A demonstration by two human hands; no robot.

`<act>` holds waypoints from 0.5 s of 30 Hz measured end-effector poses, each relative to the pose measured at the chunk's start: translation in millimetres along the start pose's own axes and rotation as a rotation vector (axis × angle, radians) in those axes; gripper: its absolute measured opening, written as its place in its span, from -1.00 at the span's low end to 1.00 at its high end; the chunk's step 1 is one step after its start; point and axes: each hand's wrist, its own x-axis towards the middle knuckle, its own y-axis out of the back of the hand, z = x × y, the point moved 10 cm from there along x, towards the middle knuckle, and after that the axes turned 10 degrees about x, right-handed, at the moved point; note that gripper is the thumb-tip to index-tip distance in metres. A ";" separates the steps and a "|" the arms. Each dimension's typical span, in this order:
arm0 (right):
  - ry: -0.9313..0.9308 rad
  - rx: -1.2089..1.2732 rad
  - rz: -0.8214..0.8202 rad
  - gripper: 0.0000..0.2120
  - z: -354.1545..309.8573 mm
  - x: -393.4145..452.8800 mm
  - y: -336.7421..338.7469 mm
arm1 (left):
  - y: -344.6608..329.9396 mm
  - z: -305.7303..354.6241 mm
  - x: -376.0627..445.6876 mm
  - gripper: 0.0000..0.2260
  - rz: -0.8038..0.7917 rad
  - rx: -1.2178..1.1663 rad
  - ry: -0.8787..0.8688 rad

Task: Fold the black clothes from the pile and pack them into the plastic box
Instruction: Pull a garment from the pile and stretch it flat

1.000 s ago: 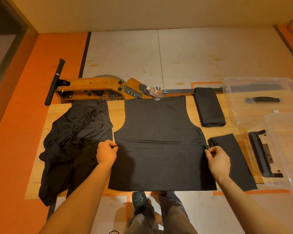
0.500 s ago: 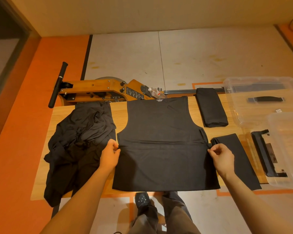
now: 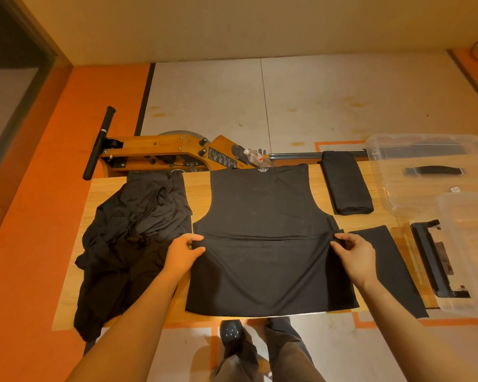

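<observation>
Pinching both side seams of the sleeveless black cotton top (image 3: 265,238), spread flat on the pale wooden tabletop (image 3: 196,194).

Left hand (image 3: 184,253) and right hand (image 3: 355,252) each closed on an edge fold at mid-height. Likely light, soft, limp and prone to sagging; best held at the seams. Small white neck label (image 3: 262,170) present, too small to read.

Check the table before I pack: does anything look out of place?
Only the pile: its crumpled clothes hang over the left and near edges of the table. The shirt lies flat; both folded pieces look neat.
</observation>
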 end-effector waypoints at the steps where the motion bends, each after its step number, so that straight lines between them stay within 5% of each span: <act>1: 0.007 0.000 -0.002 -0.69 -5.3 1.1 -1.9 | 1.2 1.6 0.5 -0.73 0.001 -0.008 0.008; 15: 0.129 -0.040 -0.031 -0.51 -82.4 48.3 -14.7 | 55.5 49.7 36.0 -0.69 0.197 -0.127 0.053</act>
